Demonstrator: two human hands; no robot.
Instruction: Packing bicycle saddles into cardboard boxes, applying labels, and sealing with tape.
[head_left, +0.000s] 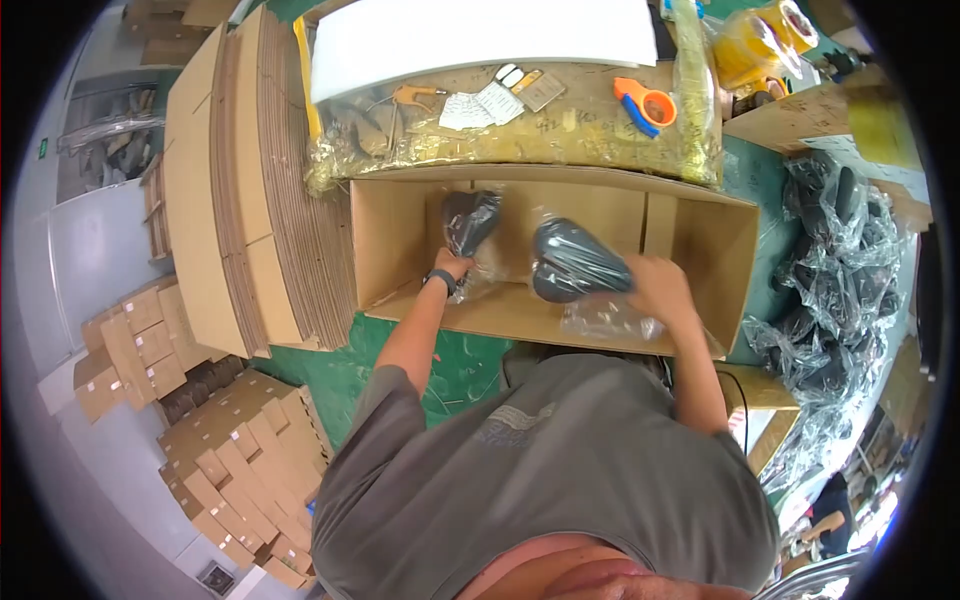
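Two dark, padded saddles in clear film are shown over the open mouth of a long cardboard carton (715, 245); whether the carton's floor is touched by either cannot be told. The left saddle (470, 218) is gripped near its narrow lower end by the left hand (455, 264), with the fingers closed around it. The right saddle (572, 262), its broad lobed end turned leftward, is gripped at the tapered nose by the right hand (657, 292), though the finger placement is partly blurred.

Each piece is judged to be fairly light and manageable in one hand, firm beneath a yielding cover, and not readily broken. Slip is to be expected at the loose film (glossy and creased, with a slack tail hanging below the right saddle); the hold is therefore best taken through the film on the nose, where the form is slimmest.

Smooth, matt brown walls are presented by the carton. Ribbed edges are shown by the stacked cardboard sheets (285, 200) at left, and crinkled, shining film by the bagged pile (840, 270) at right.
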